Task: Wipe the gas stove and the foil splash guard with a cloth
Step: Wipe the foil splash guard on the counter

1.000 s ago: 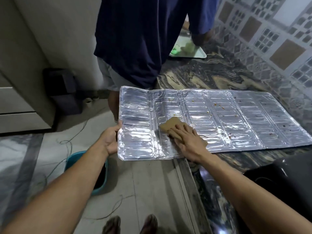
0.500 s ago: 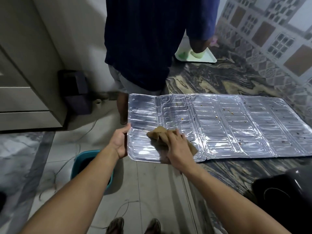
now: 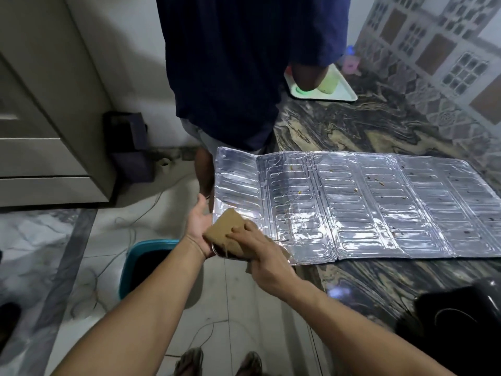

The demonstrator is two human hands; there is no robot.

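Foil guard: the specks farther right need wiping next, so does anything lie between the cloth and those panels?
Nothing visible does. The cloth, under the right hand, sits at the foil guard's left end; bare foil runs from there to the specks.

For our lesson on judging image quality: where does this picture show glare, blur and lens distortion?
Head view: glare patches on the foil splash guard, brightest near the cloth; slight motion blur on the right hand; wide-angle bending along the cabinet and wall tiles.
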